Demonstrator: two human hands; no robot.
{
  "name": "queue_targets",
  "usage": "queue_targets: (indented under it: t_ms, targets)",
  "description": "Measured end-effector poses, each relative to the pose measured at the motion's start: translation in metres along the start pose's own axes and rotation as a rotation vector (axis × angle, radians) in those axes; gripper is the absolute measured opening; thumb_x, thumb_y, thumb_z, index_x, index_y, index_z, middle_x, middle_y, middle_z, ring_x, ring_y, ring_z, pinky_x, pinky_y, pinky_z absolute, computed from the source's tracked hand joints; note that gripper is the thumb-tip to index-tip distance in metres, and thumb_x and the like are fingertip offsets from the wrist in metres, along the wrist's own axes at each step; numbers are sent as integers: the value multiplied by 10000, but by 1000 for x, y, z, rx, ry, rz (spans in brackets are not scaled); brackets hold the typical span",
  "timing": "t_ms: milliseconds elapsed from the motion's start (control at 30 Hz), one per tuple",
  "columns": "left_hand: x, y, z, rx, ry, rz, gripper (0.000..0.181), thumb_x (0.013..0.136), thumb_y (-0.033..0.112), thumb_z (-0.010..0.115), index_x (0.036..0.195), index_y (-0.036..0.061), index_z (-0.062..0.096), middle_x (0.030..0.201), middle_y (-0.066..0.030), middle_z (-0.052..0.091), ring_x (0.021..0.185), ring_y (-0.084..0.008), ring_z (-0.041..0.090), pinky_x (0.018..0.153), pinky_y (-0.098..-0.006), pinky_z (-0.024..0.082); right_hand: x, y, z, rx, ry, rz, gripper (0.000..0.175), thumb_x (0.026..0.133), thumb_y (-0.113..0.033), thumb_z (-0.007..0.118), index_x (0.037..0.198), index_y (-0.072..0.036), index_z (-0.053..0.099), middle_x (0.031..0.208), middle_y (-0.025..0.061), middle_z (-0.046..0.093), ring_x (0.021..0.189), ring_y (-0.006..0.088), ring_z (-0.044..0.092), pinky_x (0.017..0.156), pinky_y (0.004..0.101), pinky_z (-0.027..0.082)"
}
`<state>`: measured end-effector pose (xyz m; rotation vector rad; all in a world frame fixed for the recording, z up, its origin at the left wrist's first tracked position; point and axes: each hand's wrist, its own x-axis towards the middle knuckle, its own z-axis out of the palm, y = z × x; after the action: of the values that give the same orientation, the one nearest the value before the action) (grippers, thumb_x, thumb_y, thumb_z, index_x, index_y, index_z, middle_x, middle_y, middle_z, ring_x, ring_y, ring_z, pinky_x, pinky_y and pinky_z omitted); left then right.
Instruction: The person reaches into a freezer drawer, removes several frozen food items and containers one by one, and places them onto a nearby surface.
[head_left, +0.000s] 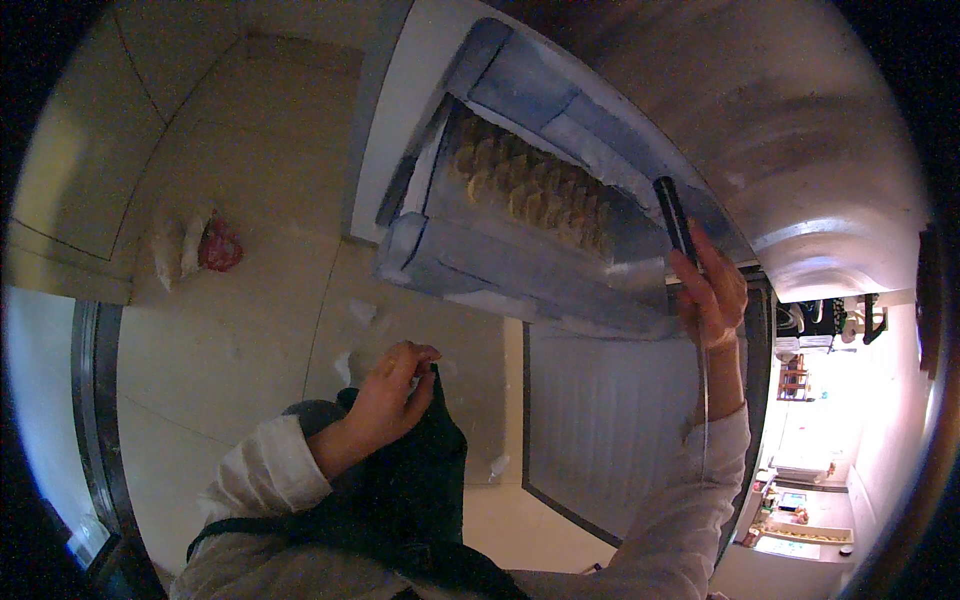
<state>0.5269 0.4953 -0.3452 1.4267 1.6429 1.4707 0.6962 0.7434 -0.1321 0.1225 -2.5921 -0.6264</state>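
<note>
My right hand (712, 292) holds the black handle (673, 214) of a long tool. From it a thin metal shaft (703, 405) runs back along my forearm; the kind of tool is unclear. The hand is over the near right corner of a pulled-out freezer drawer (480, 277). White frost lines the drawer's back edge. Inside lie rows of pale pieces of food (532, 187) that look like dumplings. Over the dark cloth (420, 472) on my leg, my left hand (390, 397) has its fingers curled together; whether they pinch the cloth, I cannot tell.
White ice pieces (362, 310) are scattered on the tiled floor (225, 360). Farther left lie a red bag (220, 244) and pale bags (171, 244). A ribbed grey panel (600, 420) stands below the drawer. At the right a bright room shows furniture and a counter.
</note>
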Motion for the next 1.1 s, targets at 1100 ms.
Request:
queue_targets:
  t_ms: [1100]
  targets:
    - [4, 0, 1, -73, 3, -34, 278, 695, -52, 523, 954, 5, 440, 794, -138, 472, 714, -281, 503, 606, -341, 420, 20, 8, 17, 90, 11, -23, 294, 698, -48, 585, 991, -53, 575, 1067, 212, 519, 756, 250, 592, 560, 275, 492]
